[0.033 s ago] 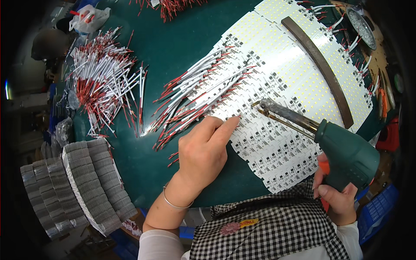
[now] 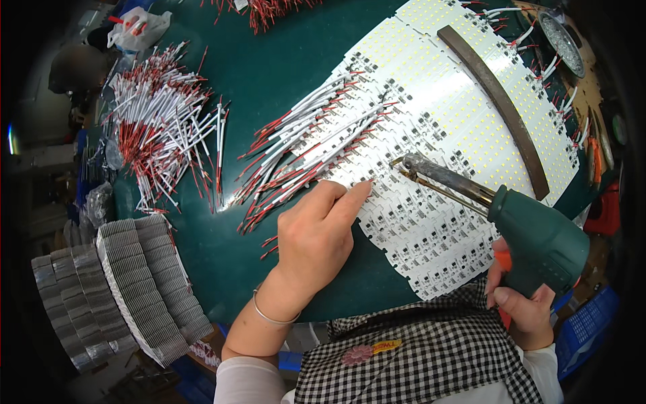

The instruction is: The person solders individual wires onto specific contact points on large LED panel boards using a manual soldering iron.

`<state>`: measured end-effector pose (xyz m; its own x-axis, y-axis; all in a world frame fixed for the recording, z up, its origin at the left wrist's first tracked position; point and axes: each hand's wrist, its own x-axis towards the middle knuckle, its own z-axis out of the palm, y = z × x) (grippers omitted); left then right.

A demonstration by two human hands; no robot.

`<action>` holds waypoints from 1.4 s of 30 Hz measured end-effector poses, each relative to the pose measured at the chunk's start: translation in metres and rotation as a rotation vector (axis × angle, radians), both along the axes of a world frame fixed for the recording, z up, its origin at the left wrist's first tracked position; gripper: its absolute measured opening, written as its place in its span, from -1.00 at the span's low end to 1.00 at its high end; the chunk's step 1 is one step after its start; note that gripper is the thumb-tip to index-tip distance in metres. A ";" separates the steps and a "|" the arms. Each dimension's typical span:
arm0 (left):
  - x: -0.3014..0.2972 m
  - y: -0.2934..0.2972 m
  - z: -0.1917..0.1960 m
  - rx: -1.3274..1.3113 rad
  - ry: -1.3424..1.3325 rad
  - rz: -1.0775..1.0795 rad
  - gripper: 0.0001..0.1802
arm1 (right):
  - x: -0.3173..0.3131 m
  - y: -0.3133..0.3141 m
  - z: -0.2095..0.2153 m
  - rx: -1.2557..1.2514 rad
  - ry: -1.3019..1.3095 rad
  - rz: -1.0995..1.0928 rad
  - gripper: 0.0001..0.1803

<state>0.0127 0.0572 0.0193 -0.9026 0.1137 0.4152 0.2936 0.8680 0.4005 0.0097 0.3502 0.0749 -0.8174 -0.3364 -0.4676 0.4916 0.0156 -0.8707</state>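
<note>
My right hand (image 2: 528, 306) is wrapped round the handle of a green soldering gun (image 2: 542, 239) with an orange trigger. Its metal tip points left, over the white LED boards (image 2: 431, 222), close to my left fingertips. My left hand (image 2: 315, 232) is closed in a pinch at the boards' left edge. Red ends of a white-sleeved wire (image 2: 269, 247) poke out behind that hand; the rest is hidden by it. Above the hand, several white-sleeved wires (image 2: 303, 128) lie in a row with their tips on the boards' contacts. A curved brown metal bar (image 2: 494, 101) rests across the boards.
A loose heap of white and red wires (image 2: 158, 121) lies on the green table (image 2: 235, 34) at left. Stacked grey strips (image 2: 145, 289) stand at the near left. A round metal dish (image 2: 560, 44) and orange-handled pliers (image 2: 594, 158) sit at the right.
</note>
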 end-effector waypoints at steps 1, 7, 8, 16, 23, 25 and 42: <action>0.001 0.000 -0.001 -0.014 -0.022 0.003 -0.58 | 0.000 -0.001 0.000 0.013 -0.010 0.001 -0.28; -0.002 0.001 -0.003 0.006 -0.050 0.012 -0.56 | -0.004 0.007 -0.015 -0.041 0.126 0.149 -0.32; -0.003 0.003 -0.002 0.008 -0.049 0.012 -0.56 | -0.005 0.007 -0.016 -0.070 0.175 0.185 -0.33; -0.002 0.008 -0.004 0.076 -0.063 0.092 -0.64 | -0.010 -0.001 -0.019 -0.053 0.223 0.248 -0.36; -0.002 0.008 -0.006 0.079 -0.042 0.089 -0.60 | -0.012 -0.004 -0.019 -0.051 0.227 0.263 -0.39; -0.002 0.008 -0.007 0.078 -0.034 0.096 -0.62 | -0.014 -0.003 -0.020 -0.063 0.243 0.284 -0.39; -0.001 0.009 -0.008 0.071 -0.035 0.101 -0.66 | -0.014 -0.009 -0.019 0.062 0.321 0.379 -0.63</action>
